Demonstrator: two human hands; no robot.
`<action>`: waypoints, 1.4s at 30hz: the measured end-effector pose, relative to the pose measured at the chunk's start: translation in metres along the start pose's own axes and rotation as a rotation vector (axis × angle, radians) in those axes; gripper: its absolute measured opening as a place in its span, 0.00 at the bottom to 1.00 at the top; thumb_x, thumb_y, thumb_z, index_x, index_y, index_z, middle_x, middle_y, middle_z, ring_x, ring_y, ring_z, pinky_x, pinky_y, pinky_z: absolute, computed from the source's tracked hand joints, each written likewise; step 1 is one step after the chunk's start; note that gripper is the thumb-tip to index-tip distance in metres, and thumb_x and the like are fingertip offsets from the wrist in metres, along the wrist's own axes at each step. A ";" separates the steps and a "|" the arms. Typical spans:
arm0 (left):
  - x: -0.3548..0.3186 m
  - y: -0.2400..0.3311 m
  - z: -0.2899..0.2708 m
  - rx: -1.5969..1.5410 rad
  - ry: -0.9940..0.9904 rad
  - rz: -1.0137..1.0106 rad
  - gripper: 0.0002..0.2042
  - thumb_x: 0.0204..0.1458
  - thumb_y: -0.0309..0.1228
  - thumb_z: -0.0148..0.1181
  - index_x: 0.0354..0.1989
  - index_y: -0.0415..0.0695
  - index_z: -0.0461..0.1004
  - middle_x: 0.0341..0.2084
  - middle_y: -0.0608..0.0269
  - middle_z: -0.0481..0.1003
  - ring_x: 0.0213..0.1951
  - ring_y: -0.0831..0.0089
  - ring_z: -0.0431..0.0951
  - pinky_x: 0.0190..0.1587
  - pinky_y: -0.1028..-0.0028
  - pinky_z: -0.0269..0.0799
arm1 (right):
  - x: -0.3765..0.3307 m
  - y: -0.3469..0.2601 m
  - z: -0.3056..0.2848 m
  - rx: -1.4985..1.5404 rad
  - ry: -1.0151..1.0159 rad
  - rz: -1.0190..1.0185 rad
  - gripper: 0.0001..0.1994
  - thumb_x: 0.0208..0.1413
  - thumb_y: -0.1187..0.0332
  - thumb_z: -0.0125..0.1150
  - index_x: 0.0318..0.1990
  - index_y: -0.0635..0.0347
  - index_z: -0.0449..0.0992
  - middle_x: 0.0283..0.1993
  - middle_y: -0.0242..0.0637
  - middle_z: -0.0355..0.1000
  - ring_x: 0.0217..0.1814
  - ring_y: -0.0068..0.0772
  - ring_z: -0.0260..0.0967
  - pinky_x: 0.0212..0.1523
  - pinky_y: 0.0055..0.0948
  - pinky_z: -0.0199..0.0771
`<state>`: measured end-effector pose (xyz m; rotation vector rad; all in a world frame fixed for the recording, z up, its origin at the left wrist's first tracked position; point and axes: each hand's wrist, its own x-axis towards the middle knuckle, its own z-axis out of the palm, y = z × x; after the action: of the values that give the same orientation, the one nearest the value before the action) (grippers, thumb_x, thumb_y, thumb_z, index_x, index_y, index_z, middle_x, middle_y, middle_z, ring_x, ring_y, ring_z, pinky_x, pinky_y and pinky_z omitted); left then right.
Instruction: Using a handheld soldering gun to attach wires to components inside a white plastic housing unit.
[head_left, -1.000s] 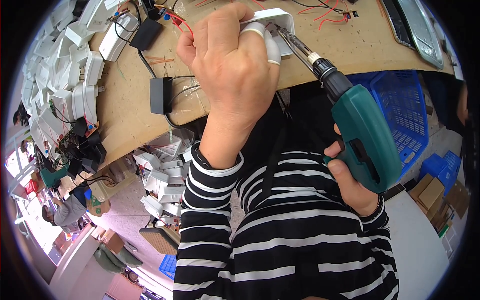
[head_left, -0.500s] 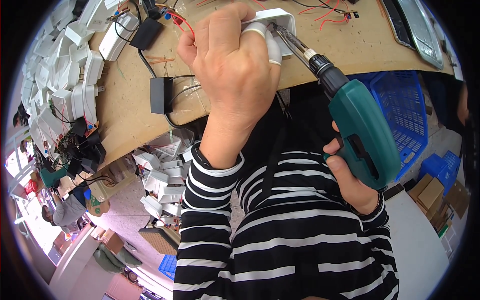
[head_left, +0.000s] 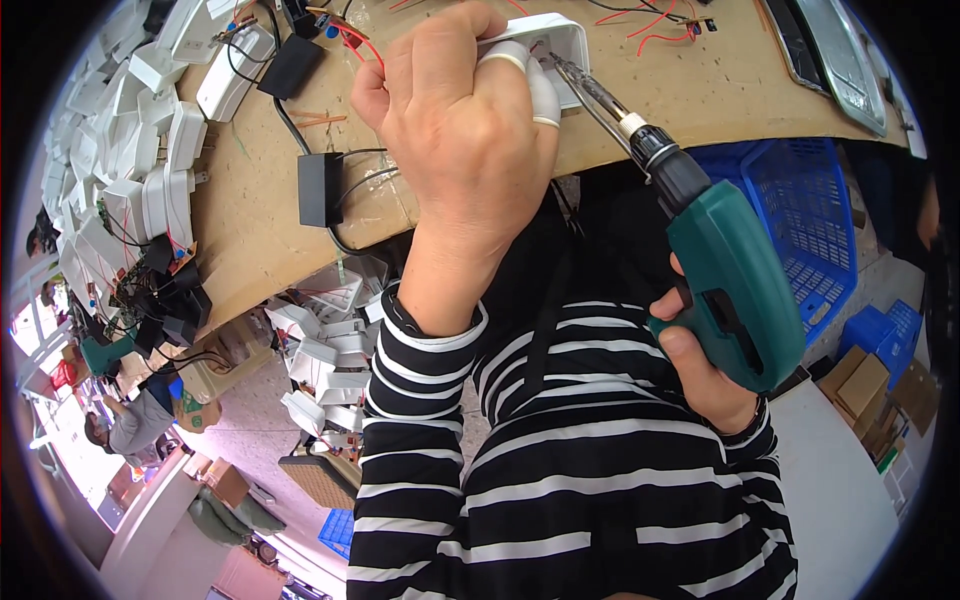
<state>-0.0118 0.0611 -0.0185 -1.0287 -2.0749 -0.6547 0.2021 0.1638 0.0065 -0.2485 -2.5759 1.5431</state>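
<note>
My left hand (head_left: pixel 465 130) grips a white plastic housing (head_left: pixel 572 40) at the far edge of the table, thumb and fingers closed round its near side. White finger cots (head_left: pixel 541 95) cover two of its fingertips. In my right hand (head_left: pixel 700 365) is a green pistol-shaped soldering gun (head_left: pixel 735 275) with a black collar and a thin metal tip. Its tip (head_left: pixel 562 66) points into the open side of the housing, near the finger cots. Whether it touches anything inside I cannot tell. Red wires (head_left: pixel 365 45) run beside my left hand.
White housings (head_left: pixel 130 130) are heaped along the left of the brown table (head_left: pixel 250 220). Black boxes with cables (head_left: pixel 320 190) lie left of my hand. A small wired board (head_left: pixel 693 30) and a glass-topped case (head_left: pixel 830 60) sit right. A blue basket (head_left: pixel 800 230) stands below the edge.
The soldering gun has shifted slightly down and to the right, its tip drawn back a little within the housing. My left hand and the housing have barely moved.
</note>
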 end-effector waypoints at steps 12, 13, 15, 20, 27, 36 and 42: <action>0.000 0.000 0.000 -0.003 -0.013 -0.008 0.05 0.30 0.26 0.61 0.20 0.41 0.75 0.30 0.67 0.71 0.34 0.71 0.68 0.41 0.71 0.52 | -0.002 -0.001 -0.005 0.121 0.121 -0.144 0.25 0.46 0.71 0.61 0.51 0.72 0.61 0.47 0.52 0.66 0.33 0.32 0.70 0.33 0.26 0.74; 0.001 0.000 0.000 -0.003 -0.013 -0.008 0.05 0.30 0.26 0.61 0.20 0.41 0.75 0.30 0.67 0.71 0.34 0.71 0.68 0.41 0.71 0.52 | -0.002 -0.001 -0.005 0.122 0.125 -0.130 0.25 0.46 0.71 0.61 0.51 0.72 0.61 0.47 0.52 0.66 0.32 0.32 0.70 0.33 0.26 0.74; 0.002 0.000 0.000 -0.015 -0.033 -0.021 0.05 0.31 0.26 0.61 0.20 0.41 0.75 0.30 0.67 0.71 0.34 0.71 0.68 0.40 0.71 0.52 | -0.002 -0.001 -0.005 0.122 0.131 -0.115 0.25 0.46 0.71 0.60 0.51 0.73 0.61 0.47 0.52 0.66 0.32 0.32 0.70 0.33 0.26 0.74; 0.002 -0.002 -0.001 0.010 -0.045 -0.001 0.06 0.31 0.27 0.61 0.22 0.41 0.76 0.31 0.66 0.72 0.35 0.72 0.69 0.41 0.71 0.53 | 0.001 0.000 -0.007 0.114 0.141 -0.150 0.25 0.46 0.71 0.60 0.51 0.73 0.61 0.46 0.52 0.67 0.32 0.32 0.70 0.33 0.26 0.74; 0.003 0.002 -0.035 -0.015 -0.212 -0.052 0.23 0.33 0.35 0.64 0.41 0.43 0.71 0.42 0.61 0.68 0.46 0.66 0.66 0.48 0.65 0.51 | 0.000 -0.003 -0.001 0.197 0.278 -0.086 0.25 0.46 0.71 0.58 0.51 0.76 0.60 0.46 0.51 0.67 0.31 0.31 0.70 0.33 0.27 0.72; -0.003 -0.020 -0.040 0.016 -0.084 0.106 0.28 0.31 0.41 0.65 0.45 0.43 0.68 0.41 0.62 0.69 0.47 0.65 0.68 0.53 0.57 0.41 | -0.004 -0.004 -0.001 0.220 0.437 -0.111 0.27 0.47 0.71 0.54 0.54 0.74 0.55 0.46 0.52 0.66 0.31 0.28 0.66 0.34 0.25 0.68; 0.011 -0.070 -0.094 -0.742 0.445 -0.519 0.21 0.55 0.39 0.46 0.52 0.37 0.58 0.43 0.53 0.67 0.42 0.62 0.72 0.43 0.69 0.71 | 0.002 -0.003 -0.002 0.226 0.475 -0.122 0.25 0.46 0.73 0.53 0.53 0.74 0.56 0.46 0.54 0.65 0.31 0.30 0.65 0.32 0.26 0.68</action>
<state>-0.0387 -0.0376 0.0388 -0.5972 -1.7064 -1.8294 0.2005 0.1650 0.0103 -0.3730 -2.0022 1.4974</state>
